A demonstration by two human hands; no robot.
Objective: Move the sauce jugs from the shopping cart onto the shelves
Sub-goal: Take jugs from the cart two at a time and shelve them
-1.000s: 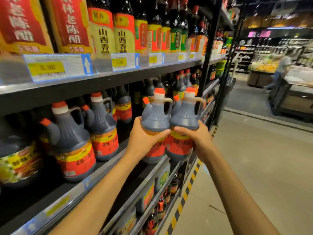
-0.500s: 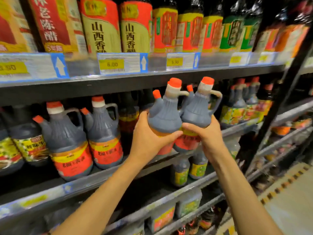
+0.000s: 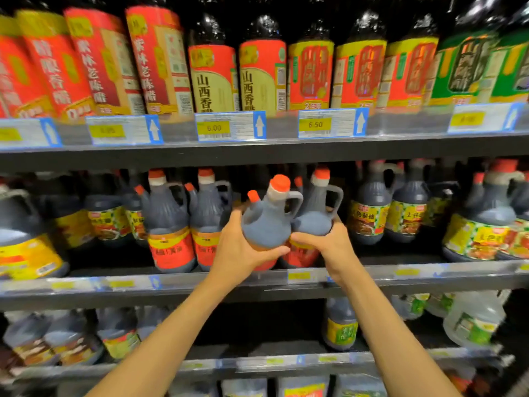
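Placing step, I'd say: left hand (image 3: 243,250) has fingers wrapped round one sauce jug (image 3: 266,222) and right hand (image 3: 332,247) is curled round the second jug (image 3: 313,222), both just right of the shelved red-label jugs (image 3: 169,222) (same product, looks like). Next they need setting down upright in the gap right of those.

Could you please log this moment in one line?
left hand grips left jug | right hand grips right jug | both at middle shelf
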